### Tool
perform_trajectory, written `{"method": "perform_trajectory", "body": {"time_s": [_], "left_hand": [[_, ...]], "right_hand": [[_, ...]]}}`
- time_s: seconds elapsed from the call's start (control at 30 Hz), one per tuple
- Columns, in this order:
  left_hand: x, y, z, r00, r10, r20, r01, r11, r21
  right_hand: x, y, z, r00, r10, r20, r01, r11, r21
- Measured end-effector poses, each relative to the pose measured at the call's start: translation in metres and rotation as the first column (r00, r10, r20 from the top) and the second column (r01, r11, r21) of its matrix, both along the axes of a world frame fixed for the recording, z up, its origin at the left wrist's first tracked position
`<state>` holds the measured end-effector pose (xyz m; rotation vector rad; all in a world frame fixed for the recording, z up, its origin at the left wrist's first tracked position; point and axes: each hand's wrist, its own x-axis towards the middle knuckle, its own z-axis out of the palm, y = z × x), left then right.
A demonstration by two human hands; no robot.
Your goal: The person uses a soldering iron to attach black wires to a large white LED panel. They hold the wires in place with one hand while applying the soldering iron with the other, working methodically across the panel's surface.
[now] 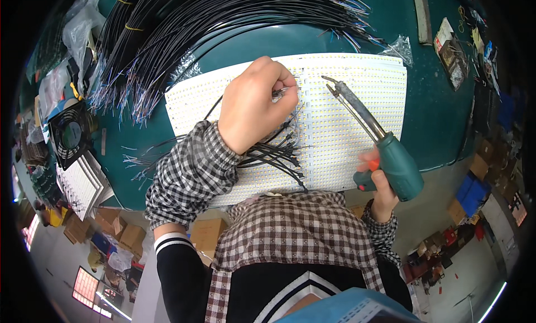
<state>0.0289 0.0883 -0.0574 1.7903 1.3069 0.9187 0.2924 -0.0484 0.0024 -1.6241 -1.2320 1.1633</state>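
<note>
My left hand (252,104) is closed in a pinch over the middle of a white LED panel (357,122), its thumb and forefinger on the thin end of a black cable (214,107); the fingertips partly hide that end. My right hand (383,193) grips a green soldering gun (400,169) by its handle. The gun's metal tip points up and left, a little to the right of the left fingertips and over the panel. Below my left hand, several short black cables (276,155) lie bunched across the panel. Rows of small yellowish LEDs cover the panel, which rests on others like it.
A large bundle of black cables (223,13) with bared coloured ends lies along the far side of the green table (430,122). A black fan (70,132) and stacked white boards (84,183) are at the left. A solder-stained block (451,57) sits at the far right.
</note>
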Motion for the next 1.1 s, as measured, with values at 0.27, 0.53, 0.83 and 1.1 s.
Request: {"method": "perform_trajectory", "body": {"time_s": [0.27,0.53,0.83,1.1], "left_hand": [[-0.002,0.005,-0.002,1.0,-0.01,-0.013,0.01,1.0,-0.007],[-0.002,0.001,-0.004,0.999,-0.026,-0.029,0.028,0.998,0.064],[-0.001,0.001,-0.003,0.998,-0.035,-0.058,0.039,0.997,0.072],[0.0,0.001,-0.004,0.998,-0.03,-0.058,0.034,0.997,0.066]], "right_hand": [[-0.002,0.001,0.001,1.0,0.018,-0.004,-0.018,1.0,-0.004],[0.001,-0.003,-0.003,0.998,0.054,-0.013,-0.054,0.998,-0.018],[0.009,-0.008,-0.015,0.997,0.075,0.028,-0.075,0.997,0.001],[0.006,-0.008,-0.009,0.989,0.081,0.12,-0.071,0.994,-0.085]]}}
